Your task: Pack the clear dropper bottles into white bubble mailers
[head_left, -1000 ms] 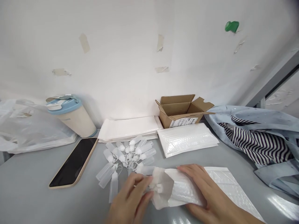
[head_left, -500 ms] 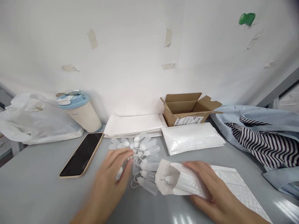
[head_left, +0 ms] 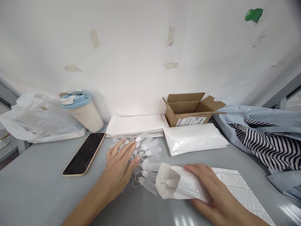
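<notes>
R hand [head_left: 213,191]: 1 mailer [head_left: 191,182] — L hand [head_left: 115,171] at 10+ btls [head_left: 151,166]

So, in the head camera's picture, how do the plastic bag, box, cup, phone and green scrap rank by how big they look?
Largest to smallest:
1. Plastic bag
2. Box
3. Cup and phone: too alike to rank, and the phone lies nearer the camera
4. Green scrap

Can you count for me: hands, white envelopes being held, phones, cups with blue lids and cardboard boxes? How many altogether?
Hands: 2 (left hand, right hand)
Held envelope: 1
Phone: 1
Blue-lidded cup: 1
Cardboard box: 1
Total: 6
The little bottles aren't included; the left hand hides some.
</notes>
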The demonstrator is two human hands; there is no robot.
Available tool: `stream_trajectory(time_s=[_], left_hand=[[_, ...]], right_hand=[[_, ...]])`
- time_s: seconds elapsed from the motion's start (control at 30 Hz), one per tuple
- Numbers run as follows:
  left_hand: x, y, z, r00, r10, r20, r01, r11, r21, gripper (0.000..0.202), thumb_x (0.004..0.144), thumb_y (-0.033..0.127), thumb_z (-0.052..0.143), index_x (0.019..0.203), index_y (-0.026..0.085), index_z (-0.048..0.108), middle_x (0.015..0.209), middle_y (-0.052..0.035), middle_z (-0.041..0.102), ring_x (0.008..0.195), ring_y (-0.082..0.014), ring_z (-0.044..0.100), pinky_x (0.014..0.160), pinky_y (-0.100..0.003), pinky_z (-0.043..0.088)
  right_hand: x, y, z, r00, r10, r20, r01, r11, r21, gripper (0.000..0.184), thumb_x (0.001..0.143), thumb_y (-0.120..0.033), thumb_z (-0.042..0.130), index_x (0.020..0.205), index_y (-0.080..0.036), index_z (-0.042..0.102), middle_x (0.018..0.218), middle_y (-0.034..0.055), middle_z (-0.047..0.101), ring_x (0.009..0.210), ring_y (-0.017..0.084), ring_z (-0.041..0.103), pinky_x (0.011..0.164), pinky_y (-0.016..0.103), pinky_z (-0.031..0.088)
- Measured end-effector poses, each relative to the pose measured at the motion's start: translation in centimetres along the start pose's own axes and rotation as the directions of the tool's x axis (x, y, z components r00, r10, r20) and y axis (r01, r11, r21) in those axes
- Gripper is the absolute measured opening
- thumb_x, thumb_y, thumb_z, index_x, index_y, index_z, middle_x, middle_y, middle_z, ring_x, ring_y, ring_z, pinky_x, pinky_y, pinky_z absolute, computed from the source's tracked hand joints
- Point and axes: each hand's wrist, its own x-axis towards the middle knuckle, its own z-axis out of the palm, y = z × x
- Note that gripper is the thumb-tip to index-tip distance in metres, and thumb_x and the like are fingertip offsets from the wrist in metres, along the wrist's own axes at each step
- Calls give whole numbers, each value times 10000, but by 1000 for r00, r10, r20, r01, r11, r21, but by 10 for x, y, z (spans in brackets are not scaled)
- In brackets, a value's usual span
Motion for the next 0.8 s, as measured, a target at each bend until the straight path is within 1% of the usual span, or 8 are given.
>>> stream_trajectory(time_s=[0.1, 0.2, 0.27, 0.33, 0.43, 0.57, 0.7, 0.8], left_hand=[[1, 4, -9, 982, -55, -183, 41, 996, -84, 380, 971, 416, 421, 1204, 177, 602, 1229, -89, 652, 1240, -290, 498, 997, -468, 450], [-1, 12, -21, 915, -194, -354, 111, 964, -240, 245, 932, 385, 510, 1023, 229, 674, 1069, -29, 702, 1028, -204, 635, 859, -305, 541], [-5, 18, -29, 873, -283, -397, 141, 926, -349, 165, 914, 354, 554, 942, 271, 693, 1009, 25, 713, 927, -146, 670, 798, -212, 552], [-9, 24, -34, 867, -316, -385, 134, 893, -430, 124, 902, 334, 583, 902, 303, 703, 966, 63, 718, 875, -111, 684, 752, -146, 551], [-15, 31, -35, 915, -240, -325, 55, 871, -488, 115, 898, 291, 601, 936, 331, 702, 983, 81, 717, 814, -85, 695, 703, -105, 552], [-20, 37, -28, 967, -26, -253, -91, 895, -437, 183, 892, 186, 592, 1010, 302, 669, 1009, 50, 710, 864, -99, 695, 745, -127, 559], [-24, 41, -18, 936, 184, -299, -280, 906, -319, 252, 865, 64, 567, 1057, 213, 634, 1009, -18, 696, 927, -121, 675, 850, -184, 547], [-26, 48, -14, 932, 228, -282, -317, 888, -332, 293, 863, 42, 553, 1099, 202, 617, 1028, -36, 697, 940, -130, 671, 837, -197, 555]], right_hand=[[-2, 3, 4, 1000, 20, -18, -20, 999, 41, 639, 816, -148, 531, 1369, -336, 270, 1252, 51, 542, 1124, 246, 543, 909, 427, 511], [-3, 4, 5, 998, 46, -33, -44, 997, 67, 636, 818, -158, 533, 1371, -344, 280, 1264, 50, 528, 1148, 257, 522, 924, 442, 496], [-3, 4, 5, 998, 51, -32, -48, 996, 69, 638, 816, -155, 533, 1366, -355, 278, 1260, 43, 528, 1143, 256, 523, 918, 443, 498], [-2, 4, 5, 998, 45, -32, -43, 997, 70, 645, 811, -149, 533, 1361, -360, 271, 1249, 41, 533, 1127, 254, 532, 906, 444, 504], [-1, 4, 6, 998, 51, -44, -48, 996, 78, 636, 813, -152, 535, 1362, -349, 282, 1253, 49, 528, 1133, 259, 528, 907, 443, 502], [-3, 6, 8, 994, 79, -77, -72, 993, 95, 598, 833, -178, 529, 1361, -344, 301, 1257, 52, 520, 1142, 257, 525, 903, 429, 502], [-5, 6, 8, 991, 82, -107, -73, 994, 83, 557, 851, -190, 502, 1347, -351, 307, 1241, 42, 530, 1120, 241, 540, 884, 413, 514], [-3, 4, 6, 989, 41, -139, -34, 998, 53, 551, 841, -183, 499, 1341, -324, 316, 1215, 52, 550, 1090, 232, 564, 858, 392, 531]])
